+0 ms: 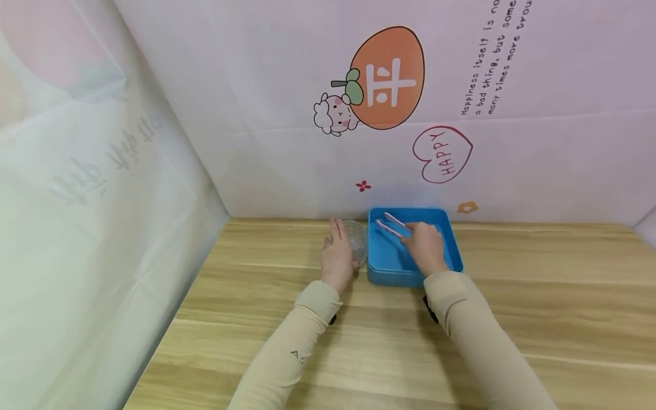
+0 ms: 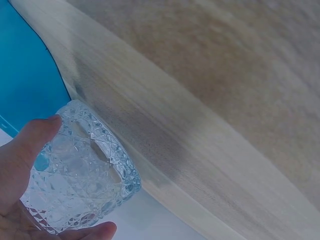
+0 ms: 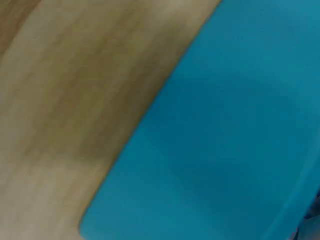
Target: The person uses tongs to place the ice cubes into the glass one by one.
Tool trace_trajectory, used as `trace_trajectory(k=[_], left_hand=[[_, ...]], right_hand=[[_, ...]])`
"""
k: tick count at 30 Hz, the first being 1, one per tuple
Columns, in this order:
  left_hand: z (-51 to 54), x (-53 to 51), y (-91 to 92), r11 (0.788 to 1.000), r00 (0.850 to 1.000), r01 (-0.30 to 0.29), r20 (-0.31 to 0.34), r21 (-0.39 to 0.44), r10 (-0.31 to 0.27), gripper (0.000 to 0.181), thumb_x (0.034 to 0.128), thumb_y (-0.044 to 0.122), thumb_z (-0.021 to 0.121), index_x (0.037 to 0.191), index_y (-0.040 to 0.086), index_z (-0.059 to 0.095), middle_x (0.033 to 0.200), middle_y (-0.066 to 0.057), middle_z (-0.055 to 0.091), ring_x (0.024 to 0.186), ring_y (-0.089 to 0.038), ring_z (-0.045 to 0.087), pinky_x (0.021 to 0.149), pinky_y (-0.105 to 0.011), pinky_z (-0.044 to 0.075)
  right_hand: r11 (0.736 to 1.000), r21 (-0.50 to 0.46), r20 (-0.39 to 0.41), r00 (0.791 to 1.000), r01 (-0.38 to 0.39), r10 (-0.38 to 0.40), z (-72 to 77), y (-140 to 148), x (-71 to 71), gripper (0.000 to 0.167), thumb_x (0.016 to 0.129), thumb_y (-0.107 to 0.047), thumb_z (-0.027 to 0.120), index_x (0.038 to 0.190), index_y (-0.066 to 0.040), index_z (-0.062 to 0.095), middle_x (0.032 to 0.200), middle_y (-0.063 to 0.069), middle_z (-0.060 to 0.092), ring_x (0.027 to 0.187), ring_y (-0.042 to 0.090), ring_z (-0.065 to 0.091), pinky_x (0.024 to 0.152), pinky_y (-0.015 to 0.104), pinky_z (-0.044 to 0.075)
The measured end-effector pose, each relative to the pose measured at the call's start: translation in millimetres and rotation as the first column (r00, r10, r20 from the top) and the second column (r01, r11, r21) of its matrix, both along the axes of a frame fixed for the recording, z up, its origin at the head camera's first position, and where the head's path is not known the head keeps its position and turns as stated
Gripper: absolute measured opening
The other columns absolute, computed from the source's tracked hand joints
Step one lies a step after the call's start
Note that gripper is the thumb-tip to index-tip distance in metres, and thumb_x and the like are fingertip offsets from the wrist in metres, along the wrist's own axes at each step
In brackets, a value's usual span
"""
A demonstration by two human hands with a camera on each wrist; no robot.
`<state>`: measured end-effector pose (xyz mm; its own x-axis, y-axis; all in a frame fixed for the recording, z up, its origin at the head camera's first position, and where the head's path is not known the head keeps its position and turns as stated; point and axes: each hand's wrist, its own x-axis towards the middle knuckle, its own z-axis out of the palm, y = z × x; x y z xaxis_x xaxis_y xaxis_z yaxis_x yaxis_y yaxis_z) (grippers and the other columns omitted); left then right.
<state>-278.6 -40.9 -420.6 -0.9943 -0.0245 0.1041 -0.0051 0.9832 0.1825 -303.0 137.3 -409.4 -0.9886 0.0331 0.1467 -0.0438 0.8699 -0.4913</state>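
Observation:
My left hand (image 1: 336,259) grips a clear cut-glass cup (image 2: 85,170), with the thumb on one side and fingers on the other. In the head view the cup stands on the table at the left of a blue rectangular box (image 1: 394,279). Pink tweezers (image 1: 390,229) are pinched in my right hand (image 1: 427,249) above the open box. Their two tips point to the back left and stand apart, with nothing visible between them. The right wrist view shows the box's outer wall (image 3: 200,150); the right hand's fingers and the tweezers are hidden there.
The wood-grain table (image 1: 256,307) meets a printed wall sheet (image 1: 287,171) right behind the box and cup. A pale hanging sheet (image 1: 102,228) borders the table on the left.

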Motion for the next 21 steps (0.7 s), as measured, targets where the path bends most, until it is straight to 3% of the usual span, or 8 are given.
trace_trajectory(k=[8, 21], left_hand=[[-1.0, 0.6, 0.5, 1.0, 1.0, -0.005, 0.007, -0.013, 0.006, 0.109, 0.0738, 0.034, 0.081, 0.152, 0.001, 0.014, 0.159, -0.017, 0.02, 0.124, -0.034, 0.055, 0.092, -0.036, 0.054], [-1.6, -0.1, 2.3, 1.0, 1.0, -0.008, -0.003, -0.015, 0.008, 0.109, 0.0723, 0.034, 0.083, 0.152, 0.001, 0.015, 0.159, -0.017, 0.021, 0.123, -0.033, 0.056, 0.09, -0.035, 0.055]], right_hand=[[1.0, 0.009, 0.03, 1.0, -0.007, 0.006, -13.1, 1, -5.1, 0.041, 0.088, -0.015, 0.068, 0.124, 0.005, 0.061, 0.119, 0.027, 0.064, 0.102, 0.04, 0.064, 0.084, 0.05, 0.054], [0.999, 0.025, 0.091, 0.995, -0.048, 0.046, -14.1, -2, -9.3, 0.042, 0.092, -0.016, 0.063, 0.128, 0.004, 0.058, 0.127, 0.026, 0.06, 0.111, 0.041, 0.06, 0.089, 0.051, 0.052]])
